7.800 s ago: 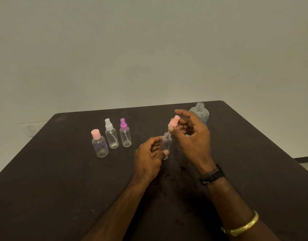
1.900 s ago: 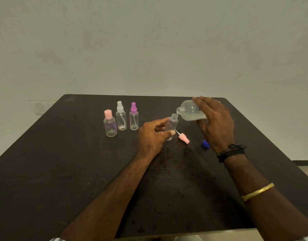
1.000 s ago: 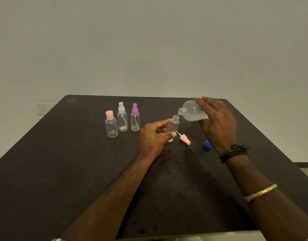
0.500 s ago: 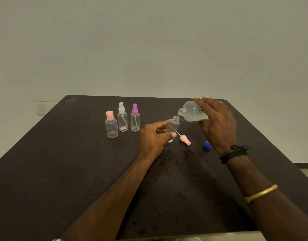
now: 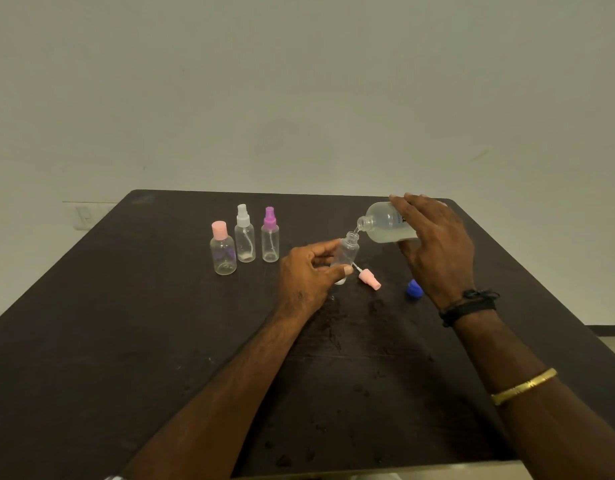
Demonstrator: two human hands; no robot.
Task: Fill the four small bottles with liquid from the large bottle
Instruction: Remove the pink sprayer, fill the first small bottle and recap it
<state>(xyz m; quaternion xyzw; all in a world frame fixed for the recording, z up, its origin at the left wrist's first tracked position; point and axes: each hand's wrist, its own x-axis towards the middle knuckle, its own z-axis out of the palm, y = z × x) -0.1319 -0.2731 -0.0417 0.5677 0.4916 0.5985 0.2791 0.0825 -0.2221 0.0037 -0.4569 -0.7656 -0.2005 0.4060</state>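
While my right hand (image 5: 434, 244) grips the large bottle (image 5: 385, 223), tilted almost flat, its mouth sits just above the neck of the open small bottle (image 5: 347, 252) and a thin thread of liquid joins the two. My left hand (image 5: 309, 275) pinches this bottle between thumb and fingers, nearly upright, low over the dark worktop (image 5: 126, 341). Just beside it lies the pink spray cap (image 5: 369, 279) and, further right, the blue cap (image 5: 413, 288). The three other small bottles (image 5: 245, 235) stand capped in a row at the left, apart from my hands.

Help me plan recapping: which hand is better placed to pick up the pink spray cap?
Likely the right hand, after setting down the large bottle: the left hand grips the small bottle, and the pink spray cap lies on its right.
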